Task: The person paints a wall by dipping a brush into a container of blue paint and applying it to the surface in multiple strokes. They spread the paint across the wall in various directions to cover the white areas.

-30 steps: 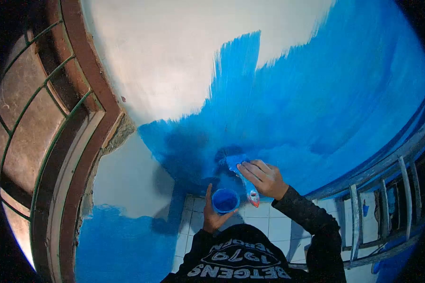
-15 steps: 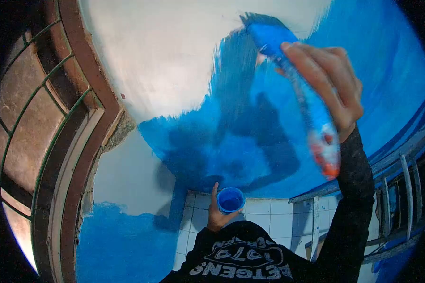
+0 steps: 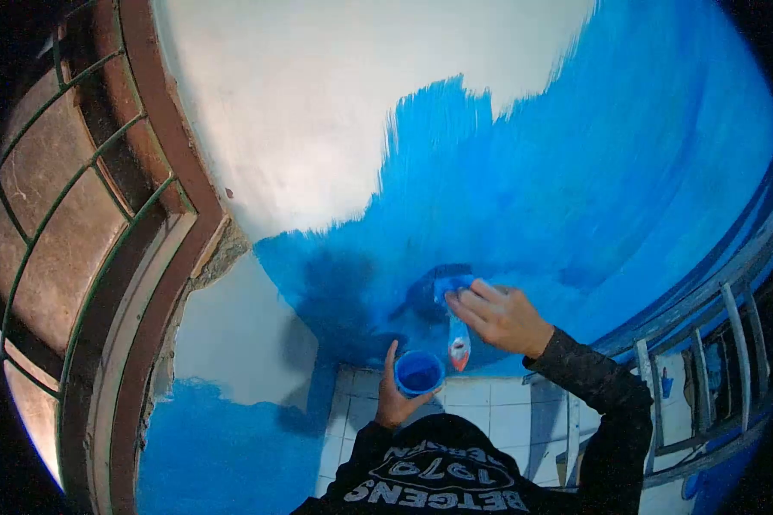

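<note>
My right hand [image 3: 498,316] grips a paintbrush [image 3: 456,324] smeared with blue paint, its bristles against the blue part of the wall [image 3: 524,189] and its red-tipped handle pointing down. Just below it, my left hand [image 3: 390,396] holds a small blue cup of paint [image 3: 418,373] close to my chest. The wall is blue on its right and lower parts and white [image 3: 318,112] at the upper left.
A brown-framed window with green bars [image 3: 86,232] stands at the left. A blue-spattered metal ladder or railing [image 3: 704,352] runs along the right. White floor tiles [image 3: 489,421] show below, past my dark printed shirt [image 3: 438,476].
My right hand swung the brush high up to the paint's upper edge, then came back down to just above the cup. The left hand with the cup stayed put.
</note>
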The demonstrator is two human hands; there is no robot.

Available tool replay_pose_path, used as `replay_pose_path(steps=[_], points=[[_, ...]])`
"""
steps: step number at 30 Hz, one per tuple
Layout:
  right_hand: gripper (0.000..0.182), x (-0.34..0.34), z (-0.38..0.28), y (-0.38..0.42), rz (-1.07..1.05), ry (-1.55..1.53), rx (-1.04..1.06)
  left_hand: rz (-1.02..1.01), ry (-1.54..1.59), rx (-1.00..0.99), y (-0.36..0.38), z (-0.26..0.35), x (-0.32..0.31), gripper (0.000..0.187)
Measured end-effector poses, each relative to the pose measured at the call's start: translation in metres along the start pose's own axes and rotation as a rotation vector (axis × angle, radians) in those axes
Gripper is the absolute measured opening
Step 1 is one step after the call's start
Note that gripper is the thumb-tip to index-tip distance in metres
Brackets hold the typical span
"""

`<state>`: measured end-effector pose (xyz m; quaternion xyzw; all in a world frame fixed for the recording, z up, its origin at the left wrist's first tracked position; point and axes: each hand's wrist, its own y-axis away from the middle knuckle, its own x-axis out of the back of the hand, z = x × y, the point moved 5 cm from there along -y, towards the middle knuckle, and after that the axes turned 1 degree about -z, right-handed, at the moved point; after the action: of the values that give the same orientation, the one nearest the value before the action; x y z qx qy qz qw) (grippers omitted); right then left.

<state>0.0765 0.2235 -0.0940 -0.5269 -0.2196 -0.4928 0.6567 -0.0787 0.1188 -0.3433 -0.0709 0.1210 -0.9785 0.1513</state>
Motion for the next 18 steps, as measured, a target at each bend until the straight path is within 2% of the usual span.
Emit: replay_pose_path(steps=[3,5,7,8,10,12,14,16,18], points=[[0.042,0.055,0.048,-0.025,0.129,-0.024,-0.122,-0.011,-0.118,-0.093,0.005,-0.005,0.000,0.128],[0.046,0.111,0.072,-0.045,0.352,-0.009,-0.082,-0.068,-0.050,-0.024,0.007,-0.015,-0.001,0.127],[0.044,0.156,0.084,-0.061,0.489,0.101,-0.062,-0.087,-0.036,-0.002,0.005,-0.004,-0.002,0.129],[0.044,0.170,0.093,-0.069,0.491,0.100,-0.068,-0.101,-0.021,0.033,0.007,-0.002,-0.002,0.131],[0.039,0.186,0.092,-0.073,0.651,0.344,0.075,-0.100,-0.010,0.054,0.007,-0.001,-0.004,0.129],[0.037,0.180,0.089,-0.071,0.638,0.363,0.093,-0.100,0.010,0.076,0.007,-0.004,-0.004,0.127],[0.036,0.169,0.080,-0.068,0.621,0.387,0.123,-0.047,-0.091,0.018,0.006,-0.007,-0.004,0.127],[0.036,0.130,0.063,-0.058,0.434,0.528,0.065,-0.045,-0.103,0.011,0.005,0.009,-0.003,0.126],[0.038,0.092,0.049,-0.040,0.309,0.422,0.011,-0.038,-0.111,0.003,0.001,0.015,-0.003,0.125]])
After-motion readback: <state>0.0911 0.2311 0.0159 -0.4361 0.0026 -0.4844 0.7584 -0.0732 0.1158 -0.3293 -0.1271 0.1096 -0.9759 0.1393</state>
